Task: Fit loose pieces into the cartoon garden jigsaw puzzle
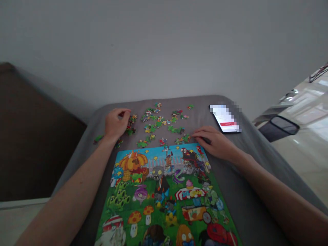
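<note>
A colourful picture sheet [164, 191] with cartoon plants and zombies lies flat in front of me on the grey cloth. Loose jigsaw pieces [159, 121] are scattered beyond its far edge. At the left of them, my left hand [116, 124] is closed, its thumb and forefinger pressed together beside a small cluster of pieces [131, 130]; whatever it pinches is too small to make out. My right hand [214, 140] rests near the sheet's far right corner, fingers stretched out and thumb apart. Its fingertips reach the edge of some green pieces [182, 138].
A phone [225, 119] with a lit screen lies on the cloth [200, 118] at the far right. A pale wall [164, 51] rises behind the covered surface. Dark brown furniture [36, 136] stands to the left, and shiny floor [307, 136] shows on the right.
</note>
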{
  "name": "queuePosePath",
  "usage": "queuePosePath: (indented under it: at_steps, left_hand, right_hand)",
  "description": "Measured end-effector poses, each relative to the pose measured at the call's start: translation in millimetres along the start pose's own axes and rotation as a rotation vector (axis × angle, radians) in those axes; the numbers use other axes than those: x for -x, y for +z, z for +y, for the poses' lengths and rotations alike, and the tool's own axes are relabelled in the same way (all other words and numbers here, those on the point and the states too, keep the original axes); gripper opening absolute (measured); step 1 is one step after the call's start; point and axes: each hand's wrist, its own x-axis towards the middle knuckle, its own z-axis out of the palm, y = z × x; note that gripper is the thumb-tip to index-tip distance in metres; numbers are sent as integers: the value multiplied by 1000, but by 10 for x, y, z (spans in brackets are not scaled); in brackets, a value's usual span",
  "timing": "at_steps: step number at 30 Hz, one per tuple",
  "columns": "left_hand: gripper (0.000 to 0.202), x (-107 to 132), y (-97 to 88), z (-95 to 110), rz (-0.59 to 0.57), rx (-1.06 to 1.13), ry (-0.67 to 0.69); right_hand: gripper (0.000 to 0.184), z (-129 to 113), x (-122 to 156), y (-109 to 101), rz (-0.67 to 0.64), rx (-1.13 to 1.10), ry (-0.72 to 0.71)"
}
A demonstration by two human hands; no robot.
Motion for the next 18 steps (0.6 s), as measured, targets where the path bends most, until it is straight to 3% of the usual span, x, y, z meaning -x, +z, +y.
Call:
queuePosePath:
  at_steps: [3,7,11,14,18]
  left_hand:
    - [26,-30,91,34,1,67,26]
    - [23,-87,134,-13,-27,48,10]
    - [23,-88,122,-74,8,80,-19]
    - [24,-77,110,-62,-13,77,-23]
    - [26,-62,114,-16,-45,70,-29]
  right_hand:
    - [24,-328,1,-45,-39,-32,-143]
    - [28,-856,40,13,-304,-117,-359]
    - [36,-1140,115,158,-473,-167,-482]
    - [34,-1200,139,221,-484,-138,-486]
    - [24,-1242,123,267,-401,-46,-419]
